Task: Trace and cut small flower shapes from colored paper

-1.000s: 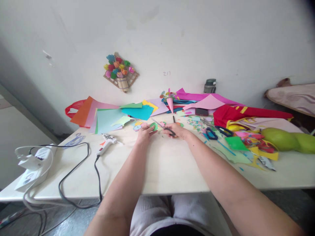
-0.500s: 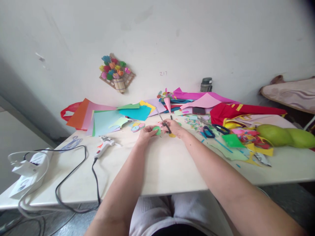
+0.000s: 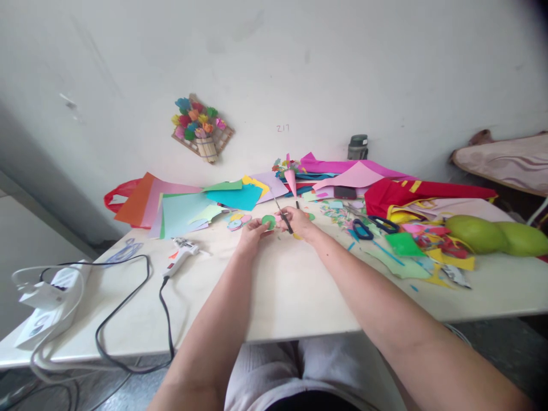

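Note:
My left hand (image 3: 256,229) pinches a small round piece of green paper (image 3: 269,220) above the middle of the table. Close on its right, my right hand (image 3: 296,221) is closed on a slim dark-handled tool, probably scissors (image 3: 285,220), whose thin metal end points up and away. The fingers partly cover that tool. Beneath the right hand lies a yellow paper disc (image 3: 298,236), mostly hidden. Several small pastel paper discs (image 3: 235,222) rest left of the hands. Paper scraps (image 3: 336,212) are scattered to the right.
A glue gun (image 3: 182,256) with a black cord lies at left, near a white power strip (image 3: 53,305). Coloured sheets (image 3: 184,204) spread along the back. Blue-handled scissors (image 3: 363,229), a green square (image 3: 403,244) and a green cushion-like object (image 3: 479,233) are at right.
The green paper has turned slightly in my left hand and shifted a little left. The dark-handled tool has tilted slightly in my right hand. Both hands stay close together.

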Demonstrator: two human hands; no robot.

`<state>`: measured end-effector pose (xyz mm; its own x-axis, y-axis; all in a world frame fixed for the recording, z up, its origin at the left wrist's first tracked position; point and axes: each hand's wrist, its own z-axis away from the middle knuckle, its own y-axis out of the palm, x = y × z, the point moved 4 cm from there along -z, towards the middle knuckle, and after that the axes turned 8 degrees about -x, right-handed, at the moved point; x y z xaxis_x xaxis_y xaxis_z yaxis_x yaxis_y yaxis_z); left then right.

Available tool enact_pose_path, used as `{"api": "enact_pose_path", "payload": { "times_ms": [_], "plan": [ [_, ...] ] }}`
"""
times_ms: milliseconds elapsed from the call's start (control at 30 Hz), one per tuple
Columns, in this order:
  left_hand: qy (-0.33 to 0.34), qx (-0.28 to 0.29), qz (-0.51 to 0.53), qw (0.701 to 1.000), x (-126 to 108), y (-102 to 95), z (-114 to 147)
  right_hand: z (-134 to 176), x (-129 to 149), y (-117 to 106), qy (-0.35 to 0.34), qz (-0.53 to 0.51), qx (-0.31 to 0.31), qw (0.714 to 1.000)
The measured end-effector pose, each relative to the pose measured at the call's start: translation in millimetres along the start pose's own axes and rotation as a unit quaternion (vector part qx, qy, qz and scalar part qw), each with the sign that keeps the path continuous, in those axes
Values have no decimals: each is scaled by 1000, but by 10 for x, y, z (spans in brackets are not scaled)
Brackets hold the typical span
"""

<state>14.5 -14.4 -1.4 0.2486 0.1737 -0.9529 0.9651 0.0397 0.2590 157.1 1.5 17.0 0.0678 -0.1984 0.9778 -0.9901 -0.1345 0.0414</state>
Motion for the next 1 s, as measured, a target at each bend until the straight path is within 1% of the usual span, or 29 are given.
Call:
{"api": "enact_pose_path", "payload": {
  "times_ms": [100,200,300,367,500,700,867,1000],
  "plan": [
    [10,-2,13,1000,-11,-24,-16,-5,-62,19,12,-15,42,999],
    [8,-8,10,1000,2,-50,-31,0,-114,0,47,-20,71,996],
    [8,-16,8,1000,16,-73,-46,23,-114,-45,79,16,79,994],
    [12,-15,9,1000,19,-82,-56,45,-86,-68,87,37,89,992],
    [10,-17,11,1000,16,-91,-64,70,-43,-87,80,60,116,988],
    [7,-13,19,1000,-1,-89,-50,60,-69,-90,60,98,158,981],
    [12,-12,22,1000,-11,-97,-47,82,-57,-89,60,119,176,975],
    [18,-13,36,999,-25,-92,-44,95,-44,-87,58,119,177,975]
  ]
}}
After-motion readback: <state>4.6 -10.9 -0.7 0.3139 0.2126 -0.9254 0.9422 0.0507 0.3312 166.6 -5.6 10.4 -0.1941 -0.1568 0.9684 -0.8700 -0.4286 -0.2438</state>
